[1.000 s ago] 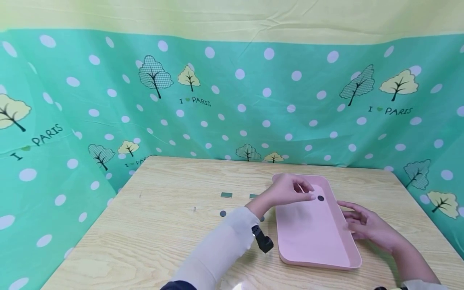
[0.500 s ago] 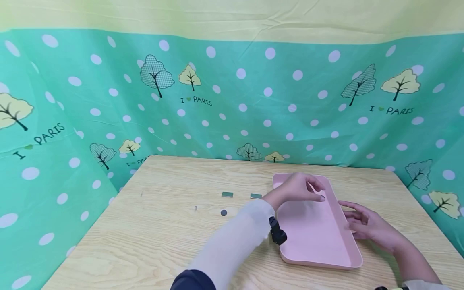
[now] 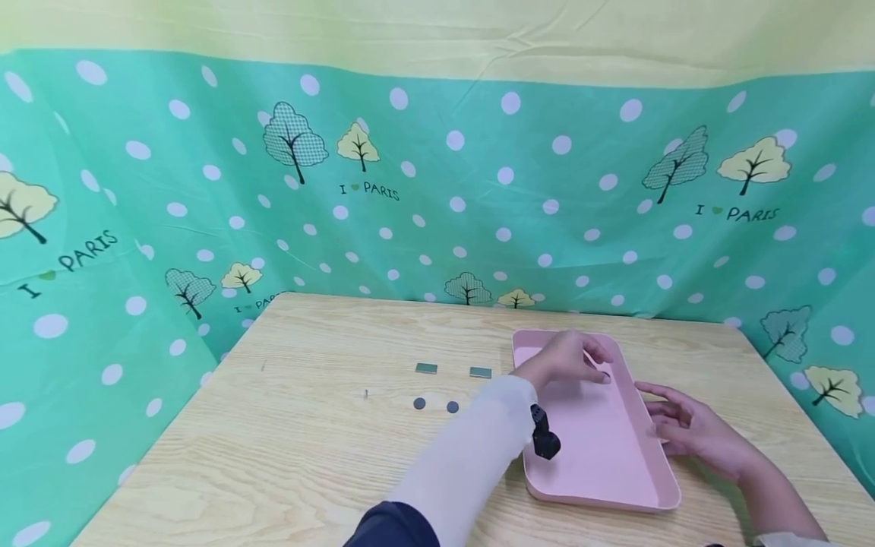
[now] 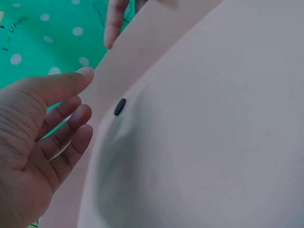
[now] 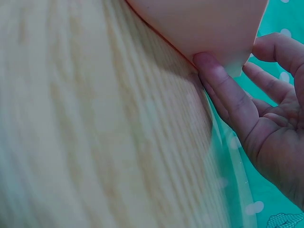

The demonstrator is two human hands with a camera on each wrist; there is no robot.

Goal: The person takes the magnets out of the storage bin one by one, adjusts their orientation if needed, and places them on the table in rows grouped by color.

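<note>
My left hand (image 3: 570,357) reaches over the pink tray (image 3: 588,463), fingers loosely curled. In the left wrist view a small black disc (image 4: 120,107) is inside the tray near its wall, a little apart from the thumb and fingertips. The head view shows only a dark sliver of it by the fingertips. My right hand (image 3: 704,433) touches the tray's outer right wall. In the right wrist view its fingertips (image 5: 209,64) rest against the wall near the bottom edge, fingers fairly straight.
Left of the tray, two dark discs (image 3: 420,403) and two green rectangular pieces (image 3: 427,368) lie on the wooden table (image 3: 287,448). A tiny grey piece (image 3: 365,393) lies further left. A green dotted curtain (image 3: 410,190) hangs behind the table.
My left hand has shifted right in the tray, and its fingers now mostly cover the black disc in the head view. The right hand and tray have barely moved.
</note>
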